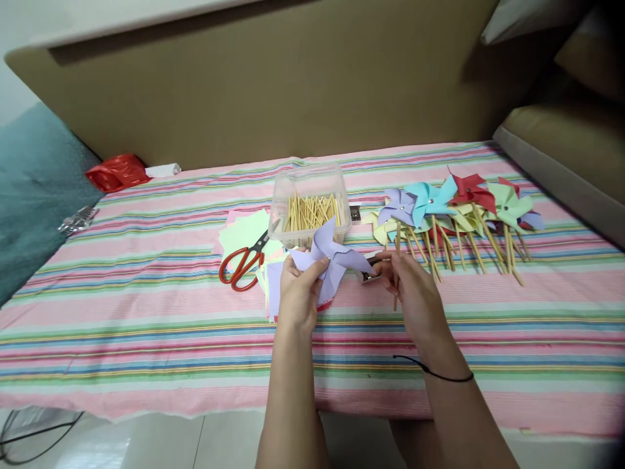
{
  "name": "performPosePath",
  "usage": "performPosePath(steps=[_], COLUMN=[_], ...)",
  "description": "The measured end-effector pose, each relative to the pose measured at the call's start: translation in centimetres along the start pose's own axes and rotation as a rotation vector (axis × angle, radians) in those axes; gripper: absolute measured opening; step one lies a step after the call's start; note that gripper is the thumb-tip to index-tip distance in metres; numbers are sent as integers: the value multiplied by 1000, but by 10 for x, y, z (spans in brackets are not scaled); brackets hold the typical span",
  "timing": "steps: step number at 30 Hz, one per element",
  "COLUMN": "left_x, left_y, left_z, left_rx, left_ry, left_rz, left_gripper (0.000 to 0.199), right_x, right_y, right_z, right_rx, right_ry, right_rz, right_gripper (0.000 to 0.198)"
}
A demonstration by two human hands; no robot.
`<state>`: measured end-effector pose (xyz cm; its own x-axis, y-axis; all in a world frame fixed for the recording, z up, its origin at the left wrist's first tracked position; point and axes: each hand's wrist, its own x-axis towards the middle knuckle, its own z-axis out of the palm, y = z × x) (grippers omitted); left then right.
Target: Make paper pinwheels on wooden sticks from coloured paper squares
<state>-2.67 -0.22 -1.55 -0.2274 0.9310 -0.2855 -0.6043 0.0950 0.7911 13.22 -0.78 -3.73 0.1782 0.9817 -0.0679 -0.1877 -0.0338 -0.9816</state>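
My left hand [303,290] is closed on a purple paper pinwheel [334,255], the thumb pressed near the pin at its centre. To the right, my right hand [413,286] pinches a thin wooden stick [396,286] that stands nearly upright, apart from the pinwheel's centre. One blade tip of the pinwheel comes close to the right fingertips. Behind the pinwheel stands a clear plastic box [310,179] holding many wooden sticks [312,213]. Under and beside my left hand lie sheets of coloured paper [247,228], with red-handled scissors [244,264] on top.
Finished pinwheels [430,198] in several colours lie heaped on the right. A small dark packet [355,213] sits beside the box. Far left are a red plastic bag [118,173], a white box [163,170] and a clear wrapper [78,220]. A striped cloth [161,339] covers the surface.
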Motion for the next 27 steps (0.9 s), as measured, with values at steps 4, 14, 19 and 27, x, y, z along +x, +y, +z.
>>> performPosePath(steps=[4, 14, 19, 27], left_x=[-5, -5, -5, -5], left_y=[4, 6, 5, 2], left_z=[1, -2, 0, -4], left_rx=[-24, 21, 28, 3], left_ry=[-114, -294, -300, -263], left_rz=[-29, 142, 212, 259], left_gripper=[40, 63, 61, 64], right_x=[-7, -25, -27, -29], right_y=[-3, -16, -16, -21], right_z=[5, 20, 22, 21], right_rx=[-2, -112, -90, -238], right_ry=[-92, -329, -243, -210], right_rz=[-17, -244, -267, -416], right_gripper=[31, 29, 19, 13])
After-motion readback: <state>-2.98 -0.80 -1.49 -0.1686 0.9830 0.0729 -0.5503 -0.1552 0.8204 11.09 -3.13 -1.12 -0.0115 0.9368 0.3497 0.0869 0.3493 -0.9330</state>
